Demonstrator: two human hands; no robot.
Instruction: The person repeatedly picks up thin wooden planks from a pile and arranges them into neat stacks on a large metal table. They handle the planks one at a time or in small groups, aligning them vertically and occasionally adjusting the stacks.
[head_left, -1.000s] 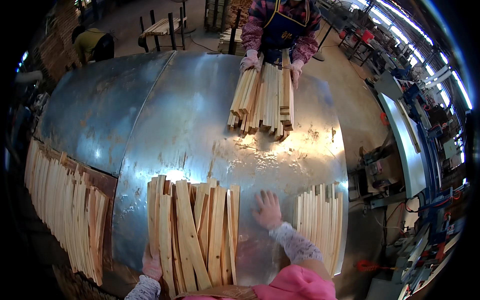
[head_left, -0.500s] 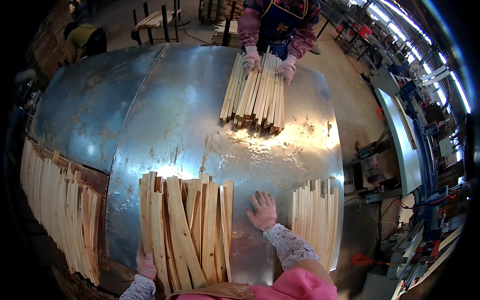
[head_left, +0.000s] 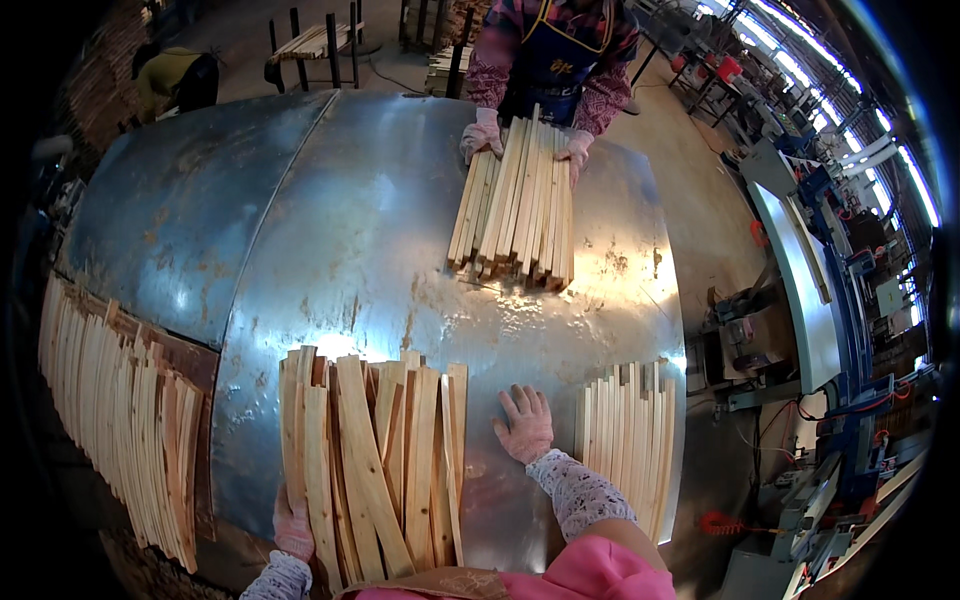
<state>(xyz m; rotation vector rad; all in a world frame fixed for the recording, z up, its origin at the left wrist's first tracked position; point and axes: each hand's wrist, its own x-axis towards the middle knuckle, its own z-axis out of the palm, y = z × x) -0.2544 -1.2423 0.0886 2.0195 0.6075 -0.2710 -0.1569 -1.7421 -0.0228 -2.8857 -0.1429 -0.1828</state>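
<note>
A loose pile of wooden strips (head_left: 368, 470) lies on the sheet-metal tabletop (head_left: 340, 260) in front of me, some strips crossing at an angle. My left hand (head_left: 293, 528), in a pale pink glove, rests against the pile's near left side; its fingers are partly hidden there, so I cannot tell whether they grip. Gloved too, my right hand (head_left: 526, 425) lies flat on the metal with fingers spread, holding nothing. It is between that pile and a neater row of wooden strips (head_left: 625, 440) to its right.
Across the table a co-worker (head_left: 550, 70) in a dark apron has both gloved hands on a bundle of strips (head_left: 515, 205). Many more strips (head_left: 125, 420) lie at the left edge. Blue machinery (head_left: 850, 330) stands to the right. Another person (head_left: 178, 78) bends over at the far left.
The co-worker's bundle has shifted slightly toward me, and one of their hands has gone from its top to its side. My own hands stay almost where they were.
</note>
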